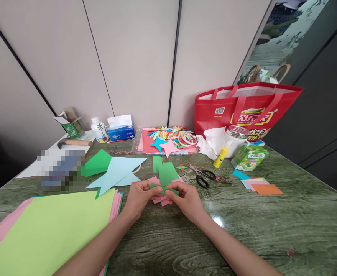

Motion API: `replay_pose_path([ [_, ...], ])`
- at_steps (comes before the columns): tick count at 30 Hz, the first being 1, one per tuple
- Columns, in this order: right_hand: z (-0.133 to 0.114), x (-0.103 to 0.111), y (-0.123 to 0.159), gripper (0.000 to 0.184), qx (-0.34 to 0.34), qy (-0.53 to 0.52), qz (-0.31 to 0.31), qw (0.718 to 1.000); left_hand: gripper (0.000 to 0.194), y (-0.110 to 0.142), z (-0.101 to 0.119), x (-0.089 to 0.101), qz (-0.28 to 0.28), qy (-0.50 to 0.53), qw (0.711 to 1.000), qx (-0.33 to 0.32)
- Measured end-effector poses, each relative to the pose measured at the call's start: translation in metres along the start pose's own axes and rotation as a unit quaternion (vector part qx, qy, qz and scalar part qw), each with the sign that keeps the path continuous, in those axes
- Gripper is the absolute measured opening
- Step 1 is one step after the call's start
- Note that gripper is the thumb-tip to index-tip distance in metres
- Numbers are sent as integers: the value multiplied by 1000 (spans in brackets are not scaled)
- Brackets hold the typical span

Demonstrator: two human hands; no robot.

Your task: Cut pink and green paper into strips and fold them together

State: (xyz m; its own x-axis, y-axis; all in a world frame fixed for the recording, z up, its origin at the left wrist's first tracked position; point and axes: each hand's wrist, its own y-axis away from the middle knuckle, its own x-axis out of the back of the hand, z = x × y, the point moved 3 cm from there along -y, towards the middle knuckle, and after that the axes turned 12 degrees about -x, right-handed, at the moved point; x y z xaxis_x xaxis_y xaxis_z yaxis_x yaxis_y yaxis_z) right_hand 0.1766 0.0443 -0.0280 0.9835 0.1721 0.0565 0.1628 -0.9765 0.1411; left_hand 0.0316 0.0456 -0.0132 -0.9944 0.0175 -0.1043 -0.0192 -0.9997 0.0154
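Observation:
A small strip of green paper (172,190) is pinched at both ends, its left end in my left hand (141,195) and its right end in my right hand (187,199). Beneath it lie pink paper pieces (164,202), partly hidden by my fingers. Just beyond my hands are larger green paper rectangles (166,172) on the table. To their right rests a small red and green paper star (181,167). Black-handled scissors (203,177) lie beside the star with their blades pointing away to the left.
Yellow-green sheets (61,222) cover the left front. Light blue folded paper (122,170) lies beyond them. At the right are coloured paper slips (264,188), a glue stick (221,157), a green carton (250,157) and a white jar (235,142). A red bag (214,111) stands behind.

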Motion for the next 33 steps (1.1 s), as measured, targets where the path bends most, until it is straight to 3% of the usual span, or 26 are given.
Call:
replay_pose_path([
  [9,1,2,0,16,6,18,23,1000,19,-2,-2,3,7,-49,998,-33],
  [15,1,3,0,28,-10,-35,35,999,21,-1,2,1,1,-29,999,-33],
  [27,-3,2,0,31,-32,-95,26,995,21,-1,0,1,21,-25,999,-20],
  [33,-6,2,0,28,12,-69,15,997,24,1,-2,-1,17,54,998,7],
])
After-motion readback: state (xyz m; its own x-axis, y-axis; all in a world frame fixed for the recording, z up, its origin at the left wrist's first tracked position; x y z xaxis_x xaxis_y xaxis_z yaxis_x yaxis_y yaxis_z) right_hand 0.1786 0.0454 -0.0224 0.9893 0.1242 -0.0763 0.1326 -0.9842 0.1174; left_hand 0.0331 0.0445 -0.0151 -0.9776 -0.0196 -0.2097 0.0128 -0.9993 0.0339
